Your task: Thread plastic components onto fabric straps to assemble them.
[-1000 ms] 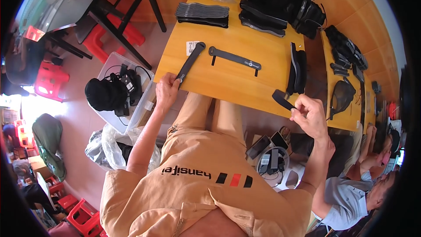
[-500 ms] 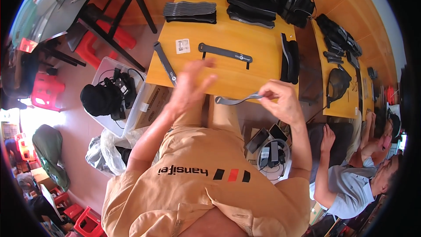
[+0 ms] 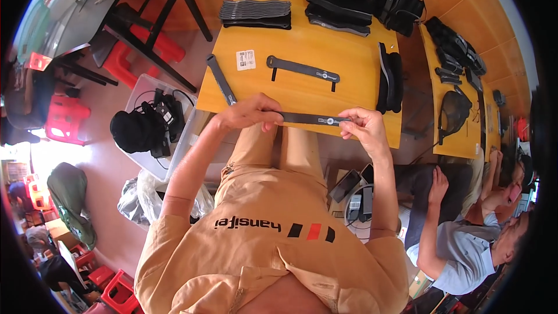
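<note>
A dark grey strap (image 3: pixel 311 119) is stretched level between my two hands at the table's near edge. My left hand (image 3: pixel 256 113) pinches one end of it. At the other end, the fingers of my right hand (image 3: pixel 363 128) are closed on it, beside a small pale mark. Just beyond my hands, a second grey strap (image 3: pixel 303 70) lies on the yellow table (image 3: pixel 232 90), with two short black tabs sticking out under it. Another grey strap (image 3: pixel 221 80) lies slanted by the left table edge, its near end close to my left hand.
Stacked grey straps (image 3: pixel 256 9) and black padded bundles (image 3: pixel 337 14) stand at the table's far side. Long black pads (image 3: pixel 390 78) line its right edge. A white printed label (image 3: pixel 246 60) is on the tabletop. A plastic bin (image 3: pixel 145 151) sits left; a co-worker (image 3: pixel 459 250) sits right.
My left hand, open and raised before, has come down and gripped the strap's free end. The strap, held only by my right hand and curved earlier, is now straight between both hands.
</note>
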Demonstrator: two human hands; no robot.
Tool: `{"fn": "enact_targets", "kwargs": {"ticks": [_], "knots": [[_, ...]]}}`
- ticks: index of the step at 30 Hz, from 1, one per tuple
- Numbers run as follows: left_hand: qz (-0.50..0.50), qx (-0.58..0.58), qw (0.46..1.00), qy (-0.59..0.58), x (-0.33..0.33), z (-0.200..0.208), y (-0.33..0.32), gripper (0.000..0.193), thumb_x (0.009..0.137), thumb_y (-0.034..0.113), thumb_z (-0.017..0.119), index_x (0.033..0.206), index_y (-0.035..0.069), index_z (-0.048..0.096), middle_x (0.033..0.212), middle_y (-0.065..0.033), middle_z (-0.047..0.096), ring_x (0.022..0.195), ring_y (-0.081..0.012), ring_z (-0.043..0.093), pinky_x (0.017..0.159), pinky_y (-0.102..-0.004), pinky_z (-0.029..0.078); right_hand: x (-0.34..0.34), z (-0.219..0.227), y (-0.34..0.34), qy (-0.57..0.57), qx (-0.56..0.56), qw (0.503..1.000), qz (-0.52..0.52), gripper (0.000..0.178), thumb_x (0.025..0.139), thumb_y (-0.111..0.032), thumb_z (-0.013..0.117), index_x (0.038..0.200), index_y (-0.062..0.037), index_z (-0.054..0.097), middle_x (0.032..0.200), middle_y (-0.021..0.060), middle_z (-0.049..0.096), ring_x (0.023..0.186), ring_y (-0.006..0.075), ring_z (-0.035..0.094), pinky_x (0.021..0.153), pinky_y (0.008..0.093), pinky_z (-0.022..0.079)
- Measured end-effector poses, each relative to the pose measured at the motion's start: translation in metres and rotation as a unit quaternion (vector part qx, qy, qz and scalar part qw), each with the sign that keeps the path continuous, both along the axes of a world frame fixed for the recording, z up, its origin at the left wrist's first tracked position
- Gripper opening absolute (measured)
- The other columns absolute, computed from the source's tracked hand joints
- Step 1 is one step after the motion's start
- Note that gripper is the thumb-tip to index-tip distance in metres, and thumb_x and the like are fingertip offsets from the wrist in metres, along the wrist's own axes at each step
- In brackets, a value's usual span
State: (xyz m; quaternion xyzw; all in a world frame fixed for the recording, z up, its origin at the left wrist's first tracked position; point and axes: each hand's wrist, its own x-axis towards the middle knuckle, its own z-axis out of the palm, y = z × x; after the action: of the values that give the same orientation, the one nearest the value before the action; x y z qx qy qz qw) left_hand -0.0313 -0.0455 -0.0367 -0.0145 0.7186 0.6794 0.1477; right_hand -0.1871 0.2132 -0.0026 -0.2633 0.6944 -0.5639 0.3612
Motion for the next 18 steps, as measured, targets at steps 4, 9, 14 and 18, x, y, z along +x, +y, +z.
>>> {"fn": "enact_targets", "kwargs": {"ticks": [4, 9, 14, 18], "knots": [[0.146, 0.005, 0.988, -0.042, -0.002, -0.017, -0.022, 0.018, 0.086, 0.015, 0.062, 0.084, -0.002, 0.064, 0.065, -0.0020, 0.058, 0.056, -0.0077, 0.054, 0.054, -0.0203, 0.045, -0.012, -0.025, -0.009, -0.012, 0.030, 0.998, -0.046, 0.009, 0.081, -0.006, 0.064, 0.087, 0.0009, 0.063, 0.066, -0.0001, 0.058, 0.054, 0.0048, 0.054, 0.048, 0.0176, 0.044], [0.328, -0.005, 0.944, -0.016, -0.033, -0.039, -0.030, 0.020, 0.084, 0.018, 0.064, 0.085, -0.001, 0.065, 0.068, -0.0017, 0.060, 0.056, -0.0068, 0.054, 0.054, -0.0193, 0.044, -0.034, -0.065, -0.041, 0.036, 0.008, 0.987, -0.158, 0.007, 0.081, -0.006, 0.065, 0.084, 0.0004, 0.062, 0.066, -0.0019, 0.056, 0.058, 0.0031, 0.049, 0.048, 0.0175, 0.037], [0.420, -0.142, 0.896, -0.004, -0.059, -0.056, -0.022, 0.023, 0.080, 0.018, 0.067, 0.087, -0.004, 0.064, 0.065, -0.0069, 0.060, 0.058, -0.0130, 0.056, 0.057, -0.0264, 0.046, -0.051, -0.105, -0.065, 0.090, -0.056, 0.965, -0.240, 0.005, 0.078, 0.000, 0.066, 0.082, 0.0012, 0.062, 0.067, -0.0012, 0.058, 0.058, 0.0042, 0.050, 0.051, 0.0173, 0.039], [0.452, -0.261, 0.851, 0.059, -0.064, -0.060, -0.023, 0.024, 0.077, 0.016, 0.068, 0.087, -0.005, 0.063, 0.065, -0.0131, 0.060, 0.060, -0.0225, 0.057, 0.061, -0.0335, 0.046, -0.048, -0.106, -0.073, 0.048, -0.081, 0.959, -0.266, 0.004, 0.077, 0.001, 0.066, 0.080, 0.0008, 0.063, 0.067, -0.0002, 0.059, 0.057, 0.0050, 0.051, 0.052, 0.0180, 0.042]]}}
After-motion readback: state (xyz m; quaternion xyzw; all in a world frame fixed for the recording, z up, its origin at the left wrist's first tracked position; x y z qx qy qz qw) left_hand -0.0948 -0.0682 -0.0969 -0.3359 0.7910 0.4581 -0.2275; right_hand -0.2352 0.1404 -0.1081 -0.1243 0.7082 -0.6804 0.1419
